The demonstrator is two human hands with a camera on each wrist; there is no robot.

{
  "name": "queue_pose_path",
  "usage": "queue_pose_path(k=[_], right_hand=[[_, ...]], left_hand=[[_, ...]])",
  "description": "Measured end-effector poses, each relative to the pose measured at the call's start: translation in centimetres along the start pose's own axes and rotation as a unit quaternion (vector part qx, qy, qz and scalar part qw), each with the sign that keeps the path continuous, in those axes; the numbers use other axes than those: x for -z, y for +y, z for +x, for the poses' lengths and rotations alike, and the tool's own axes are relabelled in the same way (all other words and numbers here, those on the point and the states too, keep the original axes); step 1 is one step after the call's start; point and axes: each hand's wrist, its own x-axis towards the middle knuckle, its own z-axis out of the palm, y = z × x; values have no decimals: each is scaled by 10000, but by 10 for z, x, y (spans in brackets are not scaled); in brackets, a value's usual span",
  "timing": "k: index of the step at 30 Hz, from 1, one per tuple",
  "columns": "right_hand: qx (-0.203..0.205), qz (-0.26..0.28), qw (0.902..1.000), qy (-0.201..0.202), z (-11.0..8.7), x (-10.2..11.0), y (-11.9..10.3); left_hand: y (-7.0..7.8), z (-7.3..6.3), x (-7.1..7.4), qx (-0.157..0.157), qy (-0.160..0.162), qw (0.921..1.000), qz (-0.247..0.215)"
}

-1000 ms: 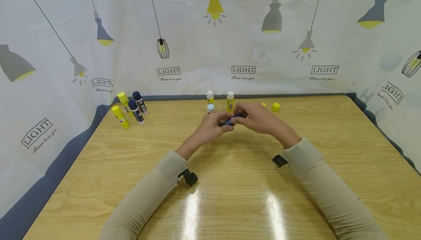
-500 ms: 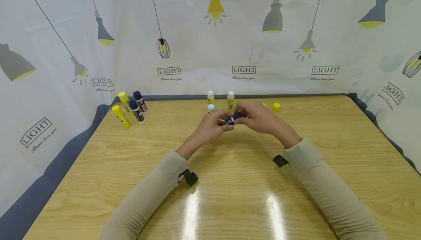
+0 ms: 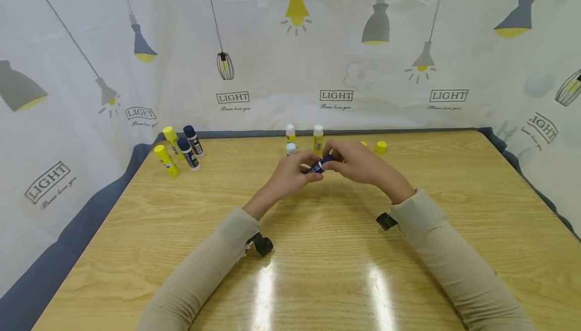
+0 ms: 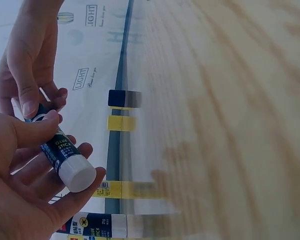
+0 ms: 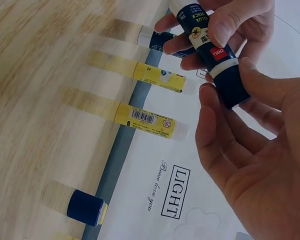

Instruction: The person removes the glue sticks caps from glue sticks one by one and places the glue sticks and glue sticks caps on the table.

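Close over the table, a navy glue stick (image 3: 316,167) is held aslant between both hands. My left hand (image 3: 292,175) grips its body, with the white base pointing out of the fingers in the left wrist view. At the other end, my right hand (image 3: 358,162) pinches the navy cap (image 5: 231,87) between thumb and fingers. A white band (image 5: 224,67) shows between cap and body. Just behind the hands stand two yellow glue sticks (image 5: 160,78) with pale, capless tops, and a navy glue stick (image 5: 162,41), partly hidden by the left hand.
A yellow cap (image 3: 381,147) lies behind the right hand, and a navy cap (image 5: 85,207) shows in the right wrist view. At the back left of the table (image 3: 336,250) stand two yellow glue sticks (image 3: 167,161) and two navy ones (image 3: 188,154), all capped. A printed curtain (image 3: 272,43) surrounds the table.
The glue stick has turned a little between the fingers, and its navy cap and white band show more clearly than a second ago. Both arms stay in place.
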Motion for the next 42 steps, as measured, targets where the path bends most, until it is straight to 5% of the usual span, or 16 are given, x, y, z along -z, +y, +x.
queue_pose_path(k=[17,26,36,42], right_hand=[[410,-224,9989,98,1,1,1],[46,75,9999,116,2,-2,4],[782,180,9957,469,-1,1,2],[825,207,9954,442,0,1,1]], left_hand=[[2,1,1,-83,16,9999,-120],[0,-1,1,4,28,10000,-90],[6,-1,4,111,43,9999,-17],[5,-1,4,150,72,9999,13]])
